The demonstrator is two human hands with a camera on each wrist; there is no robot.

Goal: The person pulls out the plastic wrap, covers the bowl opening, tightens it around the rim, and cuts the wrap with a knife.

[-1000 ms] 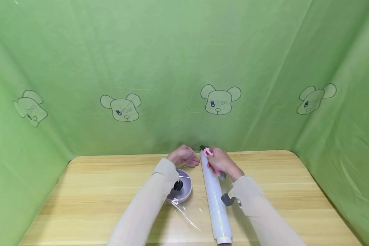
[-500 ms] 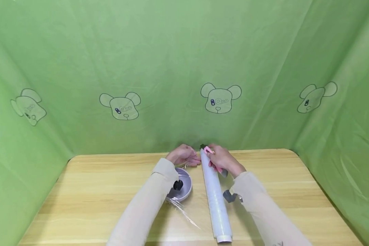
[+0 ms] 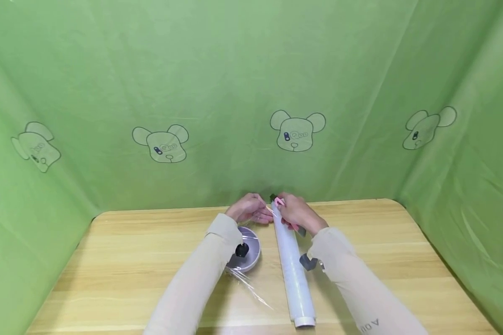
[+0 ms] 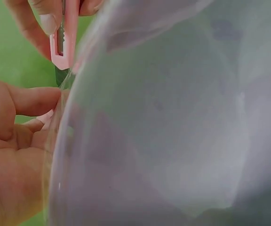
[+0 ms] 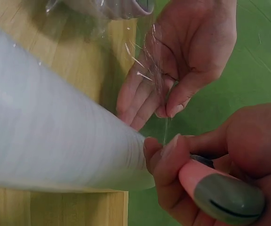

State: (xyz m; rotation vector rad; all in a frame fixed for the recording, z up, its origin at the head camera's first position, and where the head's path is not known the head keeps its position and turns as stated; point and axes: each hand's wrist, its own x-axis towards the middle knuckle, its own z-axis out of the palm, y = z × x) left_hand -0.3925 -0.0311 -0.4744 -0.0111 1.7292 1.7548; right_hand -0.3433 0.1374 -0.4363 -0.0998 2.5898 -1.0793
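We've got the right grip (image 3: 296, 209) curled round the pink cutter (image 4: 68, 37) and the left grip (image 3: 249, 208) pinching clear film (image 5: 145, 75) beside the roll (image 3: 293, 270)'s far end: featherlight, limp and clingy, we reckon, so best held taut by the edge! Right of the bowl (image 3: 258, 253), the roll lies on the desk (image 3: 373, 251), probably firm but slick.

Creased, glossy film (image 3: 245, 281) catches the light near a smooth, sheened roll (image 3: 292, 270) and plastic cutter (image 4: 69, 35); the bowl (image 3: 254, 258), blurred up close, looks plastic, the tabletop (image 3: 130, 265) wood-grained, the backdrop (image 3: 226, 70) wrinkled cloth.
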